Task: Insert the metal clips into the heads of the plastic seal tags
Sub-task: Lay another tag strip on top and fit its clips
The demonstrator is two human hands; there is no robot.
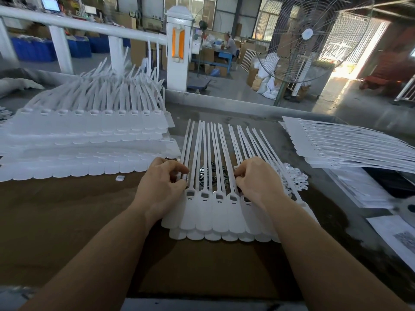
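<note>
Seal tags: a joined row of white plastic seal tags [215, 212] lies flat on the brown surface [67, 221] in front of the person, straps pointing away, a second row showing beneath it.
Tag heads: the rectangular heads [205, 195] sit in a line between the two hands.
Metal clips: a small heap of shiny metal clips [210, 173] lies under the straps, just beyond the heads.
Left hand [162, 184]: fingers curled, thumb and forefinger pinching at the leftmost strap just above its head.
Right hand [258, 180]: fingers curled over the straps at the right end of the row; whether it pinches a clip I cannot tell.
Left stack [89, 140]: many layered rows of the same tags, straps arching upward.
Right stack [350, 147]: more rows lying flat, well apart.
Loose cap [120, 178]: a small white piece beside the left stack.
</note>
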